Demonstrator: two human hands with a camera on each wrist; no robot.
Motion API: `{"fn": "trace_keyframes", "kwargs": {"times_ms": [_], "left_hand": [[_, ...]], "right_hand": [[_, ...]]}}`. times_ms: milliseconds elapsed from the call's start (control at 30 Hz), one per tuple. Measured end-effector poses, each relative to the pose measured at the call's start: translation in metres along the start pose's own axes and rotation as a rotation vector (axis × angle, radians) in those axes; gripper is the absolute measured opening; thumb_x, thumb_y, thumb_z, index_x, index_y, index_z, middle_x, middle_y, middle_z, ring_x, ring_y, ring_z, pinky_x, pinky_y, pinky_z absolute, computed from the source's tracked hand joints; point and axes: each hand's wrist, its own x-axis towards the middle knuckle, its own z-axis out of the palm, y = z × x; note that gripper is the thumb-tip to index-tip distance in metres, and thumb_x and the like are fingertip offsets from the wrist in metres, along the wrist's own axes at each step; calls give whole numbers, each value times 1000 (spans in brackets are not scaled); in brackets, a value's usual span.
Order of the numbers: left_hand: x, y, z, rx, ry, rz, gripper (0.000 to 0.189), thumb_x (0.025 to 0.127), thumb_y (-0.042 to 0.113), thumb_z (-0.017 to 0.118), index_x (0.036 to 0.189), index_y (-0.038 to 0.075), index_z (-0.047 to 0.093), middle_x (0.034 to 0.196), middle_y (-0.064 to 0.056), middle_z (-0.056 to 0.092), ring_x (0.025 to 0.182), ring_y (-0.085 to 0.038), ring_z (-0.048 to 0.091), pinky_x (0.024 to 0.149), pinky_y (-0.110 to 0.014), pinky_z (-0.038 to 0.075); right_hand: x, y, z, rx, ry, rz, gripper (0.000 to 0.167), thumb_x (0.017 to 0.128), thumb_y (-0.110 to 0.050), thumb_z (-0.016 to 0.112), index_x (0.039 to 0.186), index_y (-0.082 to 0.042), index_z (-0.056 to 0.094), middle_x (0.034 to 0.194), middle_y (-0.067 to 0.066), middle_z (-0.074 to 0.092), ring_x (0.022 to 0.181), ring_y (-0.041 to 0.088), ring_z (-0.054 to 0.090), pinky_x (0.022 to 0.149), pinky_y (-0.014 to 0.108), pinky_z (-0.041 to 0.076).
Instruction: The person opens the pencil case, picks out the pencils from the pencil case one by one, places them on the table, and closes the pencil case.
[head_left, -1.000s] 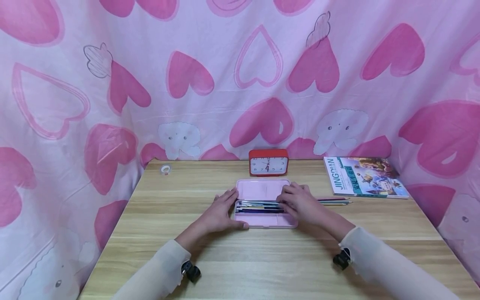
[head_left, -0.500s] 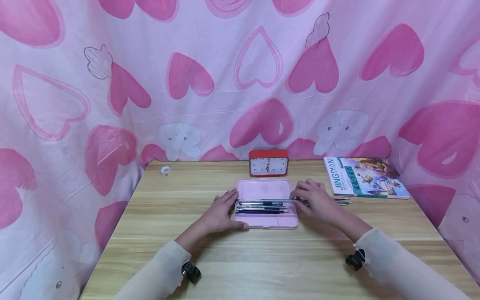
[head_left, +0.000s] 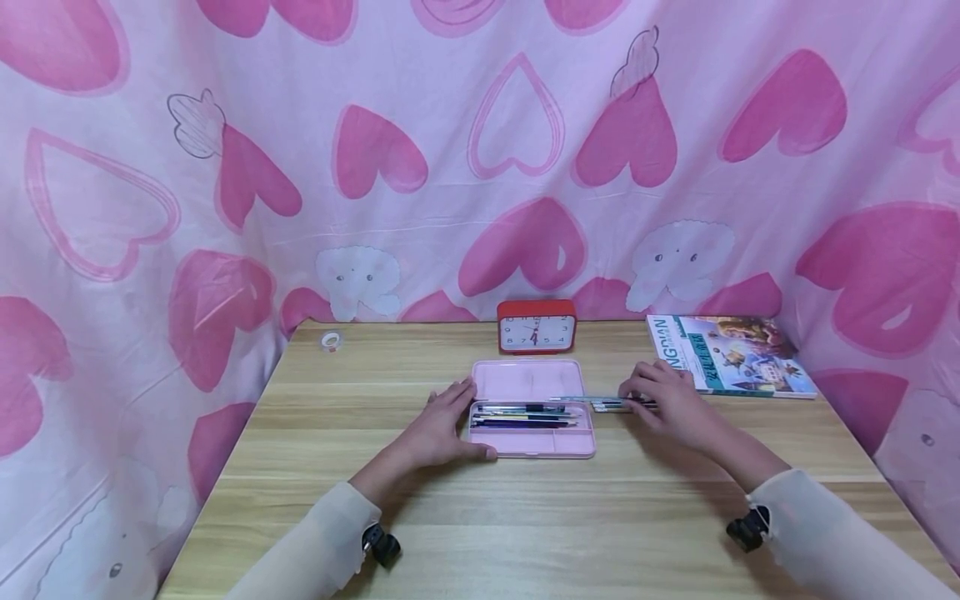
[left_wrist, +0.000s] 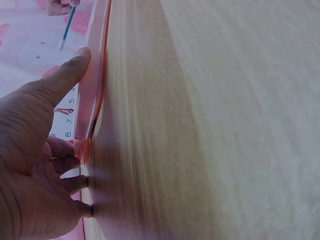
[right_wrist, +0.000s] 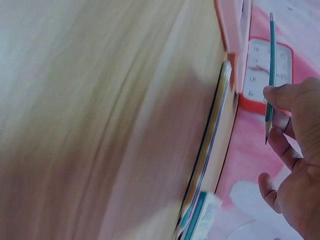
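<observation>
Left hand (head_left: 438, 425), fingers spread, touches the left end of the pencil case (head_left: 513, 442), presumably steadying it, while right of the case the right hand (head_left: 667, 402) pinches a green pencil (right_wrist: 272, 55) near its tip, likely for control.

The case (head_left: 517, 442) sits mid-bench, its lid (head_left: 517, 380) laid back behind it, pens (head_left: 517, 422) in its rear compartment. Behind the lid stands the clock (head_left: 537, 331); the tape (head_left: 336, 339) lies far left near the back of the bench (head_left: 525, 525), the book (head_left: 746, 354) back right. The cloth (head_left: 420, 225) hangs behind everything. The left hand (head_left: 442, 427) is at the case's left end. Right of the case, loose pencils (right_wrist: 211, 130) lie on the bench; above them the right hand (head_left: 669, 404) holds another pencil (right_wrist: 272, 55), which reaches left toward the case.
</observation>
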Motion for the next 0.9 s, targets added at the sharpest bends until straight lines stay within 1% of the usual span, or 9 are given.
{"fn": "trace_keyframes", "kwargs": {"times_ms": [167,333,467,600,767,900], "left_hand": [[0,-1,0,-3,2,2,128,78,68,93,176,16,30,187,-2,21,175,-32,16,143,-57,8],[0,-2,0,-3,0,1,129,77,68,93,176,16,29,187,-2,21,175,-31,16,143,-57,8],[1,-2,0,-2,-1,4,129,77,69,93,176,16,29,187,-2,21,175,-31,16,144,-56,7],[1,-1,0,13,-5,1,129,77,69,93,177,17,29,187,0,20,175,-30,15,144,-55,7],[1,-2,1,10,-10,-8,130,77,69,93,177,19,28,187,0,20,175,-30,15,144,-56,8],[1,-2,1,1,-6,-10,129,77,69,93,177,18,29,187,-1,20,175,-31,15,144,-56,7]], "right_hand": [[-11,13,-3,-5,7,19,20,95,-9,86,106,-24,79,105,-8,67,101,19,54,85,42,33],[-21,26,-3,-4,-3,40,20,96,-9,86,106,-24,79,105,-11,67,102,19,54,86,44,36],[-29,37,-2,12,-34,95,18,98,-11,84,108,-26,79,108,-10,69,105,20,54,88,44,36],[-36,46,-3,33,-63,141,17,101,-12,81,111,-25,79,113,-7,69,108,22,52,89,44,33],[-41,53,-2,11,-64,144,18,99,-11,81,111,-25,79,113,-5,69,105,21,50,86,41,32],[-44,59,0,-10,-60,155,19,98,-11,82,110,-26,78,114,-3,69,106,23,51,86,42,32]]}}
